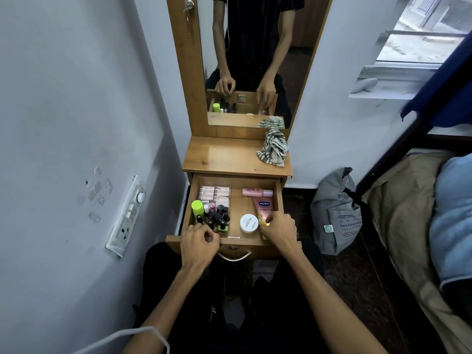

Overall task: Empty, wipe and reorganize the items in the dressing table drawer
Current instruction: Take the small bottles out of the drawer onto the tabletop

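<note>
The wooden drawer of the dressing table stands pulled out. Inside lie pink sachets at the back left, a lime-capped bottle, several dark nail polish bottles, a white round jar, a pink bottle and a pink Vaseline tube. My left hand hovers over the drawer's front left corner with curled fingers that hold nothing I can see. My right hand pinches a small yellowish item at the front right. A cotton swab lies by the front wall.
A striped grey cloth sits crumpled on the table top below the mirror. A grey bag leans on the floor to the right, beside a bed. A switch panel is on the left wall.
</note>
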`<state>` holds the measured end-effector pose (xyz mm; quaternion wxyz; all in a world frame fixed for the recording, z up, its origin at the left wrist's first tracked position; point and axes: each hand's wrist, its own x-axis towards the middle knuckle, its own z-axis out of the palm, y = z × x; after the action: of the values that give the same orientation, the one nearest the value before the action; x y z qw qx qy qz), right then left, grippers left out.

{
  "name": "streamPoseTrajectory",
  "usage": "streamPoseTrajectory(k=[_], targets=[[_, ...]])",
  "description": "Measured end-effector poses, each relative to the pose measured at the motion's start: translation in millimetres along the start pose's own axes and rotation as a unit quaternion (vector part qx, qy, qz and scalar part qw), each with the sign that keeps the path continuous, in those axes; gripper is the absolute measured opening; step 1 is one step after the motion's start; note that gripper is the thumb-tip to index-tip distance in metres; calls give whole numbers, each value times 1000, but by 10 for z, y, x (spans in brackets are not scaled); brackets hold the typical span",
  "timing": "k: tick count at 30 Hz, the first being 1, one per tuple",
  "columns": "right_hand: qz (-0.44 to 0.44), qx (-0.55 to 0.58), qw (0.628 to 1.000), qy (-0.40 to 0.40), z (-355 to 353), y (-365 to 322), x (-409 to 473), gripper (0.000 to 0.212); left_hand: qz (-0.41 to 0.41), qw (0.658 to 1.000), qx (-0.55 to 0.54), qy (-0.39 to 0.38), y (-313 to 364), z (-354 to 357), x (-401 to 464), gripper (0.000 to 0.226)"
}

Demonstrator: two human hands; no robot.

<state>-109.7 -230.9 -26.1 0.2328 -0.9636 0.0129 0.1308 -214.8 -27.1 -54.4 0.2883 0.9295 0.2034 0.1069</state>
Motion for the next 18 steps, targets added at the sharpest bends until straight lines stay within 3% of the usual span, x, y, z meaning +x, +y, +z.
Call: streamPoseTrajectory(k=[10, 13, 18], targets=[[-102, 55, 991, -70, 192, -332, -36, 16, -42, 991, -94, 90, -118, -223, 171, 10], [-144, 70, 985, -64, 292, -482, -77, 13, -61, 993, -69, 73, -250, -286, 263, 17], [-172, 57, 981, -65, 399, -699, -89, 25, -17, 1000, -9, 9, -316, -359, 338, 27]])
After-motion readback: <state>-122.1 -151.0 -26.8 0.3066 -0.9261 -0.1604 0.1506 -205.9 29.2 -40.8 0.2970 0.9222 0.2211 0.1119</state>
